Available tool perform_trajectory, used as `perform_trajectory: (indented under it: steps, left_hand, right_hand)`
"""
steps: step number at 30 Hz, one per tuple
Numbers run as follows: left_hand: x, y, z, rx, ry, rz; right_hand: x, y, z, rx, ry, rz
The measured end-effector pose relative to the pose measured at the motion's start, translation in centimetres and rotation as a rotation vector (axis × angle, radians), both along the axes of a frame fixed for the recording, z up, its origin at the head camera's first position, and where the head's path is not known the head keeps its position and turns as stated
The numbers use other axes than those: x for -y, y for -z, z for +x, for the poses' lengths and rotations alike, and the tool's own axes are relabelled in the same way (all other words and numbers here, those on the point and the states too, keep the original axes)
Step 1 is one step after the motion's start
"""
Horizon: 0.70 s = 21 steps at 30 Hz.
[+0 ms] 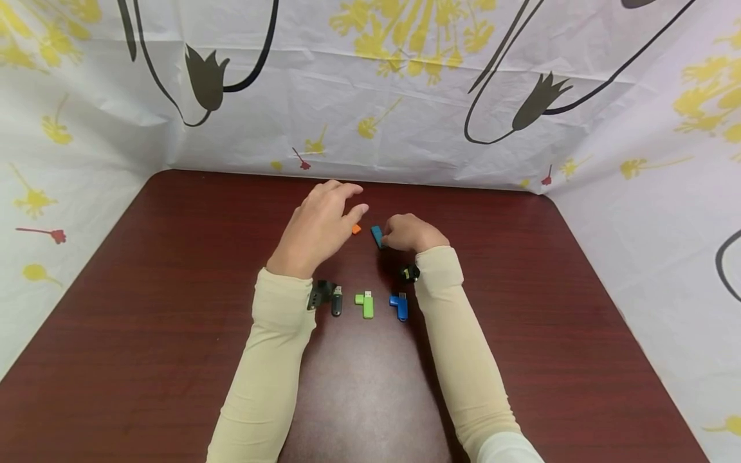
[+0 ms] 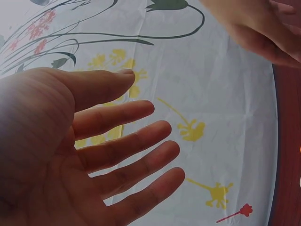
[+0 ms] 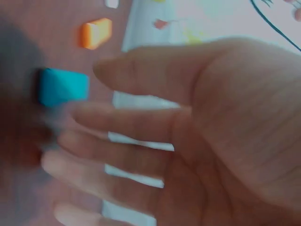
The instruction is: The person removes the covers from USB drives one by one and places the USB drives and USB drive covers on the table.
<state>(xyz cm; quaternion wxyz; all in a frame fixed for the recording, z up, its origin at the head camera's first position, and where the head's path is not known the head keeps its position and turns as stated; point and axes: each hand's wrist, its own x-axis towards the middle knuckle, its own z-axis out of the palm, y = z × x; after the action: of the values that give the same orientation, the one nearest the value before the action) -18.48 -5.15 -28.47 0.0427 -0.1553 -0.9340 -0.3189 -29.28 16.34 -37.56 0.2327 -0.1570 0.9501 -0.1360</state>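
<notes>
My left hand [image 1: 317,230] is held over the back of the table, and nothing is in it. Its fingers are spread in the left wrist view. Just beyond its thumb lies an orange piece [image 1: 356,229], partly hidden by the hand in the head view. My right hand [image 1: 412,233] is beside a teal USB stick [image 1: 377,235], with its fingertips right at the stick's edge. In the right wrist view the fingers [image 3: 136,155] are apart and extended, and the teal stick [image 3: 65,87] lies past the thumb and index tips.
A row of USB sticks lies nearer the front: a dark one [image 1: 337,302], a green one [image 1: 367,306] with its cap turned aside, and a blue one [image 1: 401,307]. A patterned white cloth [image 1: 382,154] rises behind the brown table [image 1: 173,334] and along both sides.
</notes>
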Motion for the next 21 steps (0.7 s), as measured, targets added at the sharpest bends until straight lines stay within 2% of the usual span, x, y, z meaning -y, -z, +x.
perform_trajectory:
  steps: [2,5,6,8,10,12,14,18,19,21]
  left_hand:
    - [0.0,0.0,0.0,0.005,0.0,-0.001]
    - [0.0,-0.1,0.1,0.01,-0.001,0.001]
    - [0.0,-0.1,0.1,0.011,-0.001,0.001]
    - [0.0,-0.1,0.1,0.014,0.001,0.003]
    - [0.0,-0.2,0.1,0.019,0.002,0.004]
    - [0.1,-0.2,0.2,0.022,0.002,0.005]
    - [0.1,-0.1,0.2,0.024,0.002,0.005]
    - [0.1,-0.1,0.2,0.019,0.002,0.001]
    - [0.1,-0.1,0.2,0.019,0.001,0.0]
    - [0.2,-0.1,0.2,0.021,0.0,-0.001]
  right_hand:
    - [0.2,2.0,-1.4,-0.035,0.028,0.024]
    - [1.1,2.9,-1.6,-0.07,0.09,0.062]
    - [2.1,1.4,-0.2,-0.074,0.111,0.099]
    - [3.5,-0.5,1.7,-0.071,0.138,0.135]
    - [4.3,-1.3,2.7,-0.094,0.133,0.153]
    - [4.6,-1.3,3.0,-0.094,0.118,0.174]
    - [3.7,1.5,0.7,-0.09,0.087,0.161]
    - [1.2,7.1,-4.5,0.005,0.032,0.13]
    - [1.0,7.3,-5.1,0.032,0.035,0.127]
    - [1.5,3.9,-2.7,0.056,0.038,0.122]
